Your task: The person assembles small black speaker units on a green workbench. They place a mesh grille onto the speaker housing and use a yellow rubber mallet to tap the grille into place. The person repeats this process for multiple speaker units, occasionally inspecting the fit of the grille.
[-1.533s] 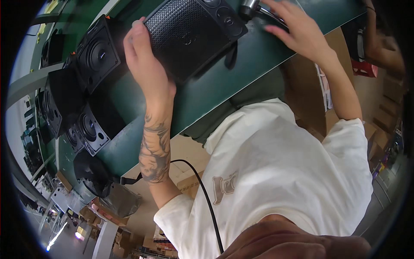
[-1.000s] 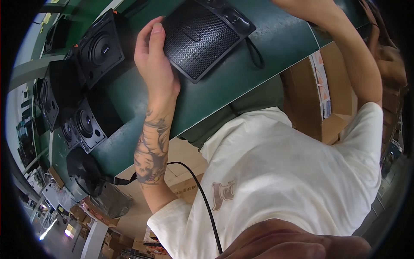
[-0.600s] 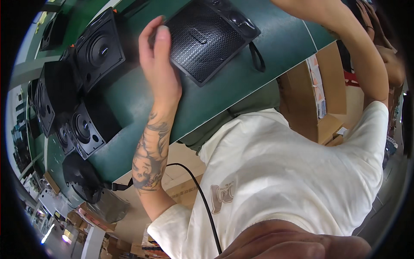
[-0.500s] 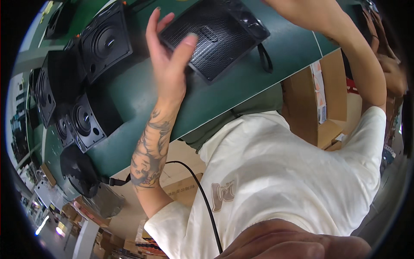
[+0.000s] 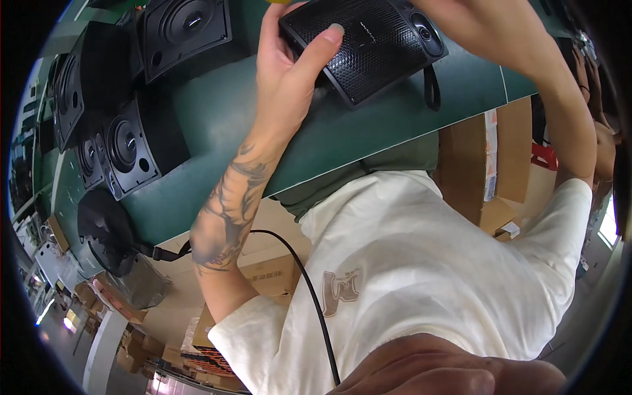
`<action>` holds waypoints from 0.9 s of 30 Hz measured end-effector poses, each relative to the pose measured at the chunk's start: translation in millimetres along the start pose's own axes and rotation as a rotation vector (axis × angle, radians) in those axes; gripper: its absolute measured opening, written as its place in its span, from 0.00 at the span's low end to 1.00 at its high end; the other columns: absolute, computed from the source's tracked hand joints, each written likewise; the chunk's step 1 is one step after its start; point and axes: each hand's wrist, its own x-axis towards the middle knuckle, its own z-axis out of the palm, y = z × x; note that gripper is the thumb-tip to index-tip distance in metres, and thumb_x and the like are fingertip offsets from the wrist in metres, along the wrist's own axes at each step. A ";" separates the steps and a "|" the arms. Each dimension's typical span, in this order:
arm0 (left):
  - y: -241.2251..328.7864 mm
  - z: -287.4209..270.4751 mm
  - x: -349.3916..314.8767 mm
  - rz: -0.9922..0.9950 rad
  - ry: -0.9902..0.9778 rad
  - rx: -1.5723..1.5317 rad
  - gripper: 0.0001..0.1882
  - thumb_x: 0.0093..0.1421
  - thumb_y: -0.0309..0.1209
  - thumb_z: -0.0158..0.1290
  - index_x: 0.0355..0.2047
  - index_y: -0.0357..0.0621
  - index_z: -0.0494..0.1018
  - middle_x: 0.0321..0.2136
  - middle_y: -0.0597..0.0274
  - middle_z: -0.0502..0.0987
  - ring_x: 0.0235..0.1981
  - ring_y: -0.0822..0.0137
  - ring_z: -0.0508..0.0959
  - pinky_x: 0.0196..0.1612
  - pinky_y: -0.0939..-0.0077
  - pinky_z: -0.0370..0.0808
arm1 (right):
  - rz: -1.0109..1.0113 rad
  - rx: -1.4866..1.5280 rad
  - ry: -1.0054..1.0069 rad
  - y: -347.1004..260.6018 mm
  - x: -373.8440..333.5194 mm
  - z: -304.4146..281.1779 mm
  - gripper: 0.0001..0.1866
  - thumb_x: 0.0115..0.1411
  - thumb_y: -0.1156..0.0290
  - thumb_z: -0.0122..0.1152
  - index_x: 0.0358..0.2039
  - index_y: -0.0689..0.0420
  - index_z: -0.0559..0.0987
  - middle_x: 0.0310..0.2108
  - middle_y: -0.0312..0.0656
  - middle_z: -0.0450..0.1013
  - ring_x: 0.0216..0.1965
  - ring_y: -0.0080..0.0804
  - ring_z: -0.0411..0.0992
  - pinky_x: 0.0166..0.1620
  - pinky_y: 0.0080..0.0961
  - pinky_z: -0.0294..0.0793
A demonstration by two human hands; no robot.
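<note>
A black speaker (image 5: 368, 56) with a textured grille and a round driver at its right end lies tilted on the green table. A short black strap (image 5: 431, 89) hangs from its near right side. My left hand (image 5: 289, 69) is closed on the speaker's left end, thumb on the grille and fingers behind the edge. By those fingertips a bit of something yellow (image 5: 277, 1) shows at the picture's upper edge. Beyond the speaker's right end is my right hand (image 5: 461, 16), its fingers cut off by the upper edge.
Several open-fronted black speaker boxes (image 5: 131, 141) stand on the left of the green table (image 5: 217, 125). A black mesh bag (image 5: 105, 227) with a strap sits at the near left corner. Below the edge stands an open carton (image 5: 461, 158). Another person's arms (image 5: 586, 79) show far right.
My left hand has come to grip the speaker's left end. The speaker sits further right in the picture, and its round driver shows more plainly. The view has shifted somewhat.
</note>
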 end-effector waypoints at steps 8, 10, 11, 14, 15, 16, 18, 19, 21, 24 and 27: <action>3.5 3.0 0.4 -0.034 -0.022 0.036 0.29 0.66 0.27 0.60 0.64 0.35 0.63 0.57 0.55 0.73 0.56 0.66 0.76 0.60 0.72 0.72 | -0.025 -0.023 0.045 4.7 -4.3 10.5 0.17 0.66 0.76 0.58 0.56 0.65 0.77 0.33 0.55 0.78 0.35 0.55 0.78 0.38 0.40 0.76; 6.6 5.1 -0.8 -0.053 -0.002 0.106 0.29 0.67 0.30 0.59 0.65 0.34 0.64 0.59 0.53 0.72 0.58 0.64 0.75 0.61 0.72 0.71 | 0.011 0.029 0.093 -0.5 -5.1 7.6 0.18 0.66 0.76 0.58 0.56 0.65 0.76 0.32 0.55 0.78 0.35 0.55 0.78 0.38 0.40 0.76; 6.3 5.1 -0.9 -0.050 0.004 0.109 0.29 0.67 0.30 0.59 0.65 0.34 0.64 0.59 0.53 0.72 0.58 0.65 0.75 0.61 0.72 0.71 | 0.021 0.040 0.102 -3.3 -5.4 6.8 0.18 0.66 0.76 0.58 0.56 0.65 0.76 0.32 0.55 0.78 0.34 0.55 0.78 0.38 0.40 0.76; -5.5 -2.4 1.3 0.007 -0.008 -0.015 0.30 0.64 0.24 0.61 0.64 0.37 0.62 0.55 0.57 0.75 0.55 0.68 0.76 0.61 0.72 0.72 | 0.034 -0.018 -0.051 -8.3 -2.1 14.4 0.15 0.66 0.75 0.58 0.52 0.66 0.77 0.30 0.57 0.77 0.34 0.57 0.77 0.37 0.43 0.75; -7.5 -4.7 2.7 0.012 -0.017 -0.020 0.31 0.64 0.24 0.61 0.65 0.36 0.62 0.55 0.56 0.75 0.55 0.68 0.76 0.61 0.72 0.72 | 0.043 -0.038 -0.117 -8.9 -0.8 17.5 0.14 0.66 0.74 0.57 0.49 0.66 0.77 0.30 0.57 0.76 0.33 0.58 0.76 0.37 0.44 0.74; -7.6 -6.2 3.2 0.019 -0.023 -0.024 0.32 0.64 0.24 0.61 0.66 0.36 0.61 0.55 0.56 0.75 0.55 0.68 0.76 0.61 0.72 0.71 | 0.031 -0.040 -0.145 -13.8 4.3 12.6 0.13 0.66 0.74 0.57 0.49 0.67 0.77 0.30 0.58 0.76 0.34 0.59 0.76 0.37 0.45 0.74; -1.4 0.3 2.6 0.034 -0.022 -0.014 0.32 0.64 0.24 0.61 0.66 0.36 0.61 0.54 0.56 0.75 0.54 0.68 0.76 0.60 0.72 0.72 | -0.017 -0.040 -0.132 -18.3 10.4 -1.3 0.13 0.66 0.74 0.56 0.48 0.67 0.77 0.30 0.59 0.77 0.34 0.59 0.76 0.38 0.45 0.74; 0.2 2.8 1.8 0.039 -0.023 -0.014 0.32 0.64 0.24 0.61 0.65 0.36 0.61 0.53 0.56 0.75 0.54 0.69 0.77 0.60 0.72 0.72 | -0.050 -0.038 -0.095 -18.7 9.6 -6.7 0.13 0.66 0.74 0.56 0.48 0.67 0.77 0.31 0.60 0.77 0.34 0.60 0.76 0.38 0.45 0.74; -0.4 2.1 0.5 -0.009 -0.002 -0.016 0.30 0.64 0.24 0.61 0.64 0.36 0.62 0.52 0.58 0.76 0.53 0.69 0.77 0.60 0.72 0.72 | -0.087 -0.018 -0.040 -18.6 7.1 -9.9 0.13 0.67 0.74 0.56 0.48 0.67 0.78 0.31 0.60 0.77 0.35 0.60 0.76 0.38 0.44 0.75; -5.4 -3.6 2.2 -0.008 -0.006 -0.026 0.29 0.64 0.23 0.60 0.63 0.36 0.63 0.51 0.59 0.76 0.51 0.70 0.77 0.59 0.72 0.73 | -0.089 -0.003 -0.049 -10.6 6.4 -5.9 0.14 0.68 0.73 0.56 0.50 0.67 0.78 0.32 0.60 0.78 0.35 0.59 0.77 0.38 0.43 0.74; -1.9 0.1 4.0 -0.014 -0.034 -0.009 0.26 0.65 0.23 0.58 0.62 0.36 0.65 0.50 0.60 0.77 0.52 0.70 0.77 0.60 0.72 0.71 | 0.034 -0.035 -0.162 -5.5 4.6 -3.5 0.15 0.68 0.73 0.56 0.52 0.66 0.78 0.32 0.59 0.78 0.35 0.57 0.77 0.38 0.42 0.75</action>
